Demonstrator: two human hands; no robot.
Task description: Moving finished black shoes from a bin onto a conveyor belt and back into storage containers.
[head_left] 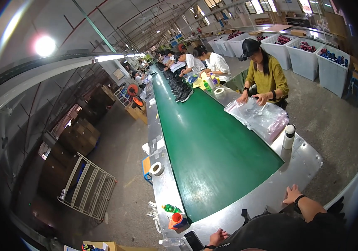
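A: Head view, quick. Right hand?
B: Right hand (292,195): resting on the metal tabletop (246,196) by its edge, fingers spread.
A: Left hand (218,237)?
B: Low in view, by the metal tabletop's near edge. Fingers look bent; can't tell whether they pinch anything.
A: Nearest thing to it?
B: Dark phone (194,241), lying just beside it on the picture's left. Clear bottle (171,242) on its side past that.
A: Further up that side?
B: Orange cup (177,219), green bottle (170,208) tipped over behind it, then a tape roll (157,168).
A: Middle?
B: Green belt (212,159), dark shoes (183,94) lined up at its far part.
A: Other side?
B: White flask (288,137) upright near the belt's corner. Beyond it, clear plastic bags (258,115), with both hands of a co-worker (267,75) in yellow on them.
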